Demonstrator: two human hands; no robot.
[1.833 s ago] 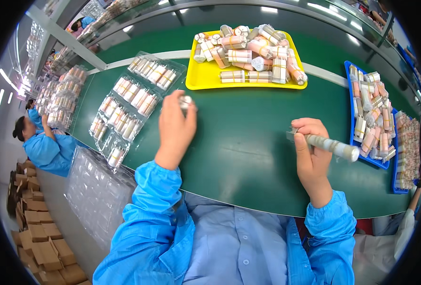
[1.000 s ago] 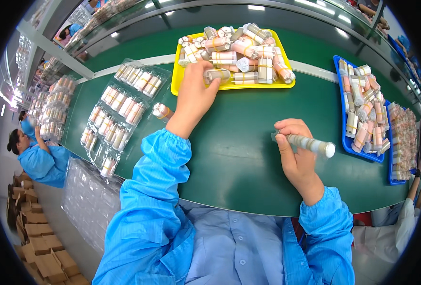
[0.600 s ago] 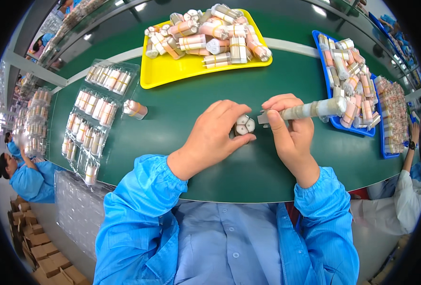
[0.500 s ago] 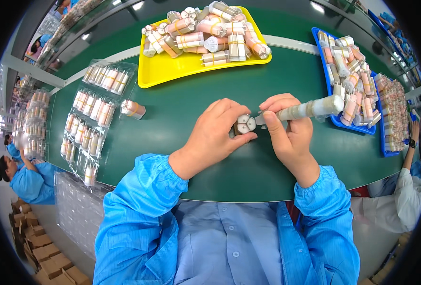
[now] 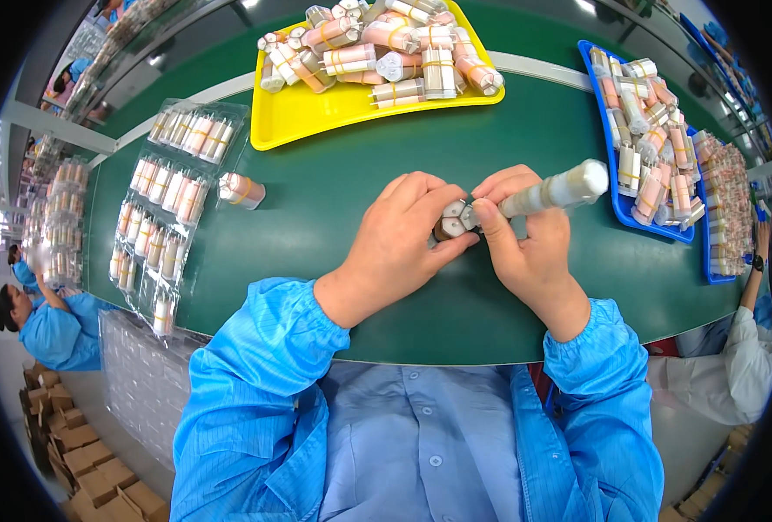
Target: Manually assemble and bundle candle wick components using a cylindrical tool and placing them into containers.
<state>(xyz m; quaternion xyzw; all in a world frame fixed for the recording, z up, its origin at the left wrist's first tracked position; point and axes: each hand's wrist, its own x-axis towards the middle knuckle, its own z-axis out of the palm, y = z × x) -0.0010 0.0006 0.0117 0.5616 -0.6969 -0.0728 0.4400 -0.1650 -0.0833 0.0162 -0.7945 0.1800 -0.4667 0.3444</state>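
Note:
My left hand [image 5: 410,233] is closed around a small bundle of cylinders [image 5: 455,224], whose round white ends face up. In my right hand [image 5: 530,237] is a flat-bladed tool [image 5: 560,190] with a thick, pale, wrapped handle that points up to the right. The thumb and fingers of that hand pinch it close to the blade. Its metal tip meets the white ends of the bundle, and the fingers partly hide the contact. To the left, a single banded bundle of pink and white cylinders [image 5: 241,190] lies on the green table [image 5: 316,187].
A yellow tray [image 5: 299,130] of banded cylinder bundles stands at the back. Blue trays [image 5: 656,228] with more bundles are at the right. Clear plastic blister trays [image 5: 167,222] holding bundles lie on the left. Co-workers sit at both sides; cardboard boxes [image 5: 99,474] are on the floor.
The tool's blade has moved left onto the bundle's end, and less of the blade shows. Its handle has tilted and shifted slightly left. My left hand still holds the bundle.

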